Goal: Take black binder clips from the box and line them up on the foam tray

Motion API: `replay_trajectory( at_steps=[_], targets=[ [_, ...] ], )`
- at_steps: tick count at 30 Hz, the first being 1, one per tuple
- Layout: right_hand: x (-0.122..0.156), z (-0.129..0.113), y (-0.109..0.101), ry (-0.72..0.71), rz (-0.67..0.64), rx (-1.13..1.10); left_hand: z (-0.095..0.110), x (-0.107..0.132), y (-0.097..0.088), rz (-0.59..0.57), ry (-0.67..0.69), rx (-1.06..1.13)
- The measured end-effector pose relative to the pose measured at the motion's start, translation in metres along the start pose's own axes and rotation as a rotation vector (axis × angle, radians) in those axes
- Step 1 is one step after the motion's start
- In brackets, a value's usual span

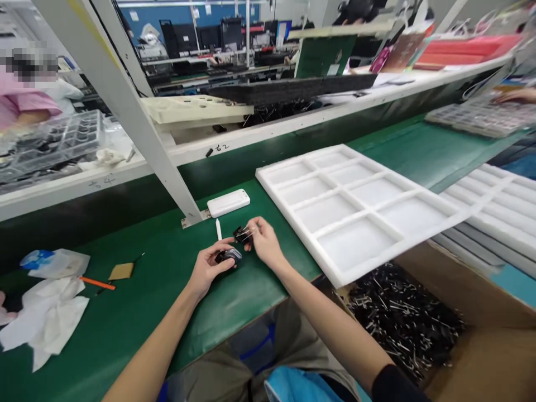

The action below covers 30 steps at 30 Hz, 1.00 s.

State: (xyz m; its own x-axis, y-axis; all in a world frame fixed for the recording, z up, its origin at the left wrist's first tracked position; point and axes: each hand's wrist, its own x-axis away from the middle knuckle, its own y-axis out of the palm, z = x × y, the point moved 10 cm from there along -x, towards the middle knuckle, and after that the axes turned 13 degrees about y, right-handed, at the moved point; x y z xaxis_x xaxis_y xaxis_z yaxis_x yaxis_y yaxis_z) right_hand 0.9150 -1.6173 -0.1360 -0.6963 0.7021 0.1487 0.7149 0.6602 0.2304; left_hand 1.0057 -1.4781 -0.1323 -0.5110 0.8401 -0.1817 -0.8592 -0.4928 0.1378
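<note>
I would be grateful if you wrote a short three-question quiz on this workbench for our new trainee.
1. What does the left hand hold, and what does the right hand hold?
2. Which hand is nearer the white foam tray?
3. True or false: the loose black parts lie in the cardboard box.

Key:
1. Left: a small dark part. Right: a small black part.
2. The right hand.
3. True.

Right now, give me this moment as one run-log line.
left hand: black piece | right hand: black clip | nearby: foam tray
</note>
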Motion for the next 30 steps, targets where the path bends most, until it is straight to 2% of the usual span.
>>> replay_trajectory(
  at_steps=[4,9,16,21,25,30],
  targets=[
    [-0.002,0.021,0.018,0.049,-0.081,0.070,-0.002,-0.003,-0.005,-0.027,0.030,-0.121],
    [0.002,0.026,0.013,0.065,-0.087,0.024,0.002,-0.004,-0.004,-0.061,0.080,-0.240],
    [0.001,0.023,0.011,0.073,-0.080,-0.097,0.002,0.000,-0.001,-0.072,0.093,-0.243],
    [0.008,0.017,0.013,0.055,-0.067,-0.004,0.005,0.002,-0.007,-0.036,0.124,-0.253],
    [0.013,0.014,0.018,0.043,-0.148,0.057,0.002,-0.003,-0.015,0.003,0.120,-0.244],
    [0.017,0.011,0.016,0.037,-0.194,0.148,0.005,-0.006,-0.012,-0.044,0.109,-0.256]
  ],
)
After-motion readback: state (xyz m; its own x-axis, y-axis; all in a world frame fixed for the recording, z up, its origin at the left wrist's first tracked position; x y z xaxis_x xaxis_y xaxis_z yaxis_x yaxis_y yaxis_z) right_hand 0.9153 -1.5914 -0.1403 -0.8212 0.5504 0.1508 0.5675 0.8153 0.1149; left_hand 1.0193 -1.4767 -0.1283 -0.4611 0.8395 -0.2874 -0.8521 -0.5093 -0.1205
